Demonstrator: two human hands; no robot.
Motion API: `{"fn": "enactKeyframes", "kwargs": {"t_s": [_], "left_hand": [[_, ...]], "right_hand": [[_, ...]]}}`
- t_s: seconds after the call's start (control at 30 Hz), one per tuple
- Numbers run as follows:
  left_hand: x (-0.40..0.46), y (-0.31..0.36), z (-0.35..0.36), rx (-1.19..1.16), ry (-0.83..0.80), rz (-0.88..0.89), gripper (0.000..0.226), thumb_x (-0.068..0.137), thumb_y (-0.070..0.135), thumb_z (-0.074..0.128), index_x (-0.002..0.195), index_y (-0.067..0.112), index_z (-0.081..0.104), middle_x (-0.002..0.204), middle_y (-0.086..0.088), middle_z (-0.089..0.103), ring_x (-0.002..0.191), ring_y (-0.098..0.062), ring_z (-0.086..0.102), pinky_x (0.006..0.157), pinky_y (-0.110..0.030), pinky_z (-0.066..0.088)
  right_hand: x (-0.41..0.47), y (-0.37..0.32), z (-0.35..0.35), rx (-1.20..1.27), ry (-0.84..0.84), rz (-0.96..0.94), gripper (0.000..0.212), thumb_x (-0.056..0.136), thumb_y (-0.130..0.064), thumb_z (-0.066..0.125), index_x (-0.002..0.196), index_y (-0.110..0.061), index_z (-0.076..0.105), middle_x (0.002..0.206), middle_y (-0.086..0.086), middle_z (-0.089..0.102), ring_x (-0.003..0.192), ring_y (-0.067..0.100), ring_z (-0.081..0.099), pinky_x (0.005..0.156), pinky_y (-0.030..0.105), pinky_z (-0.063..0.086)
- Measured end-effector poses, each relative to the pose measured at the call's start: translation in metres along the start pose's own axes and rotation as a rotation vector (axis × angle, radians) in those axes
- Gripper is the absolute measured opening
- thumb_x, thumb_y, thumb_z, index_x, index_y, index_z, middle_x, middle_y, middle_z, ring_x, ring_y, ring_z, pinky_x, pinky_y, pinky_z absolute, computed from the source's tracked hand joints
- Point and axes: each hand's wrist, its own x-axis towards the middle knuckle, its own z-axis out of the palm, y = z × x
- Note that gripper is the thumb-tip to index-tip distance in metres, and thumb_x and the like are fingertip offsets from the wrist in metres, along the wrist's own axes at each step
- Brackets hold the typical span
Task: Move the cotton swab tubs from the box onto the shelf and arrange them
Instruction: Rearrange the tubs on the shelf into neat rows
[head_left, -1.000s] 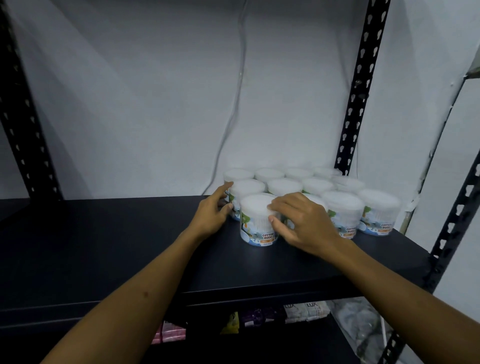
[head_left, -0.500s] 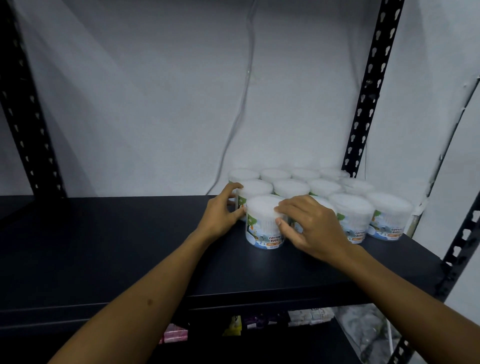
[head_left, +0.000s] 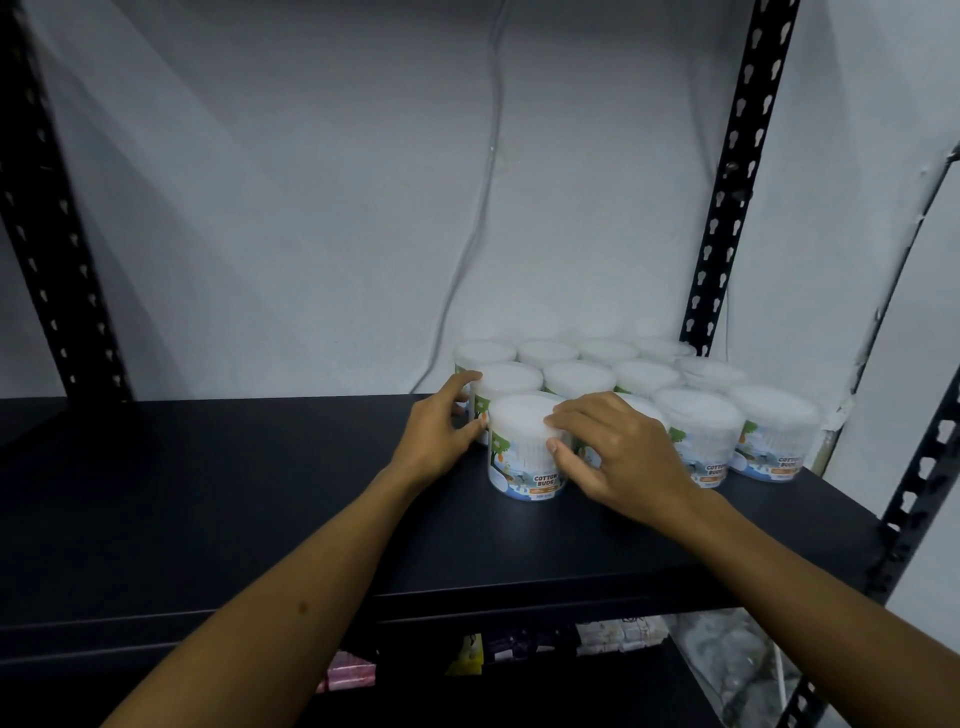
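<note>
Several white-lidded cotton swab tubs (head_left: 696, 436) stand in rows at the right rear of the black shelf (head_left: 260, 493). The front-left tub (head_left: 519, 457) has a blue and green "Cotton Buds" label. My right hand (head_left: 618, 457) grips this tub, with its fingers over the lid and its thumb on the side. My left hand (head_left: 436, 436) is cupped against the left side of the group. Its thumb touches the second-row tub (head_left: 506, 379) and its fingertips touch the front-left tub. No box is in view.
Black perforated uprights stand at the left (head_left: 47, 249) and right (head_left: 737, 171) of the shelf, with another at the far right (head_left: 919, 483). A cable (head_left: 483, 197) hangs down the white wall. Small packets (head_left: 613, 634) lie on the lower shelf.
Both hands stay on the left end of the tub group. The front-left tub and my hands have barely moved, and the view has shifted slightly.
</note>
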Motion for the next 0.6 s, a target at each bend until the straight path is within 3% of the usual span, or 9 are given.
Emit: {"fn": "enactKeyframes", "kwargs": {"t_s": [0.2,0.37,0.5,0.6], "left_hand": [[0.000,0.000,0.001,-0.010,0.005,-0.029,0.063,0.084,0.022,0.071,0.137,0.036,0.040,0.113,0.006,0.057,0.101,-0.011,0.060,0.088,-0.028,0.051],[0.003,0.000,-0.002,-0.050,0.035,-0.149,0.063,0.085,0.008,0.064,0.140,0.020,0.038,0.115,0.001,0.056,0.092,-0.002,0.057,0.073,-0.009,0.043],[0.013,-0.010,-0.006,-0.041,0.101,-0.275,0.056,0.088,0.006,0.059,0.141,0.013,0.040,0.127,-0.009,0.057,0.099,-0.011,0.054,0.082,-0.022,0.042],[0.024,-0.017,-0.005,-0.027,0.125,-0.302,0.053,0.089,0.010,0.062,0.139,0.011,0.043,0.128,-0.012,0.057,0.102,-0.014,0.055,0.085,-0.024,0.043]], "right_hand": [[0.001,-0.001,-0.002,-0.003,-0.030,0.015,0.025,0.086,-0.035,0.056,0.098,-0.018,0.071,0.099,-0.006,0.069,0.091,0.016,0.063,0.064,0.022,0.048],[0.002,-0.002,-0.005,0.027,-0.070,0.056,0.028,0.086,-0.038,0.054,0.100,-0.020,0.070,0.101,-0.007,0.069,0.094,0.014,0.062,0.065,0.024,0.050],[0.006,-0.003,-0.009,0.086,-0.158,0.154,0.039,0.087,-0.049,0.047,0.106,-0.022,0.067,0.110,-0.009,0.066,0.104,0.013,0.057,0.072,0.033,0.054],[0.012,-0.003,-0.011,0.086,-0.266,0.194,0.050,0.085,-0.060,0.040,0.111,-0.025,0.065,0.116,-0.010,0.063,0.111,0.012,0.053,0.082,0.032,0.050]]}}
